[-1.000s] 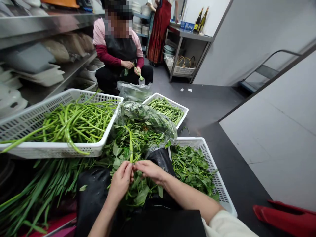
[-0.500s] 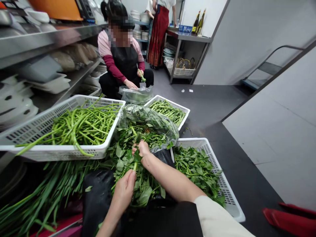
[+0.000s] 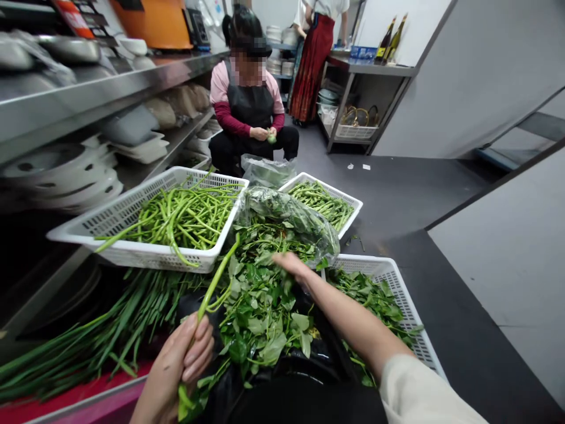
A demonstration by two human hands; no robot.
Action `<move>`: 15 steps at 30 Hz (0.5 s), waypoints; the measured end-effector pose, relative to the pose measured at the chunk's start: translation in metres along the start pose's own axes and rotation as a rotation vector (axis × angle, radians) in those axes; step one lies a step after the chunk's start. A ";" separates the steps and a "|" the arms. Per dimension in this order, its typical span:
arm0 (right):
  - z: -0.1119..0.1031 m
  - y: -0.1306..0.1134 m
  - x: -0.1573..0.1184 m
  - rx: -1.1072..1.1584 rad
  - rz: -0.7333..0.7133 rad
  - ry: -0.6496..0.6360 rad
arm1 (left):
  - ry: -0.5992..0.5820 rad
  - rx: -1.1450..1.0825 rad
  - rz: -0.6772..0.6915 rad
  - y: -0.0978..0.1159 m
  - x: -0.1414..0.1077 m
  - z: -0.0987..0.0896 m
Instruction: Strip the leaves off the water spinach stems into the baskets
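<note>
My left hand (image 3: 189,350), low in the head view, has its fingers wrapped round a leafy green vegetable stem (image 3: 216,282). The bare upper part of the stem points up and away, and some leaves show below the fist. My right hand (image 3: 290,265) is over the heap of leafy greens (image 3: 260,318), its fingers smeared by motion; whether it grips any leaves is unclear. Black plastic (image 3: 315,368) lies under the heap. A clear plastic bag (image 3: 309,221) with more greens lies just beyond the right hand.
A white basket of bare stems (image 3: 189,218) stands left, a basket of leaves (image 3: 371,300) right, and a basket of cut green pieces (image 3: 320,203) farther back. Long green leaves (image 3: 106,330) lie at lower left. A co-worker (image 3: 253,112) sits opposite. Steel shelves (image 3: 88,88) line the left.
My left hand has moved down and left with the stem, whose bare length now shows. My right hand has parted from it toward the right. The co-worker's hands have come together above the bag.
</note>
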State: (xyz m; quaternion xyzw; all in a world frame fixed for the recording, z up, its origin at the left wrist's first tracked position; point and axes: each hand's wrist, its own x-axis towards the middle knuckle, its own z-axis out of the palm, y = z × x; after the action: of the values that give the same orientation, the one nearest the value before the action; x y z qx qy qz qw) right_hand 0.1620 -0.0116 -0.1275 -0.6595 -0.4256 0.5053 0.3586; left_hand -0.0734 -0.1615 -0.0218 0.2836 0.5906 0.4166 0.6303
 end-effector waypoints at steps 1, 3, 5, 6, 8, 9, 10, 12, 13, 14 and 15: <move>0.003 -0.001 -0.019 -0.078 -0.026 -0.118 | 0.003 -0.018 0.018 0.002 0.003 0.002; 0.008 -0.010 -0.057 -0.366 -0.253 -0.337 | 0.001 -0.032 0.052 0.003 0.010 0.008; 0.014 -0.024 -0.091 -0.429 -0.484 -0.358 | -0.012 -0.010 0.064 -0.002 0.015 0.016; 0.018 -0.031 -0.104 -0.382 -0.577 -0.357 | -0.021 0.012 0.062 -0.005 0.017 0.019; 0.028 -0.040 -0.121 -0.294 -0.718 -0.406 | -0.046 0.069 0.053 -0.013 0.020 0.026; 0.034 -0.041 -0.124 -0.296 -0.780 -0.430 | -0.057 0.098 0.050 -0.017 0.020 0.029; 0.039 -0.040 -0.123 -0.331 -0.838 -0.449 | -0.064 0.124 0.048 -0.021 0.020 0.032; 0.043 -0.032 -0.113 -0.423 -0.936 -0.500 | -0.071 0.164 0.037 -0.028 0.018 0.036; 0.042 -0.027 -0.104 -0.450 -0.966 -0.515 | -0.075 0.178 0.025 -0.030 0.016 0.037; 0.037 -0.022 -0.092 -0.459 -0.962 -0.498 | -0.073 0.189 0.015 -0.030 0.012 0.038; 0.030 -0.019 -0.080 -0.452 -0.925 -0.450 | -0.061 0.199 0.011 -0.028 0.009 0.037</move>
State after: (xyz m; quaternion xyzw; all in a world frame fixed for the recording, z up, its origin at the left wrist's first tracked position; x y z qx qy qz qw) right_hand 0.1190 -0.0774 -0.0885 -0.3405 -0.8343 0.3199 0.2926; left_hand -0.0318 -0.1629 -0.0445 0.3607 0.6081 0.3503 0.6144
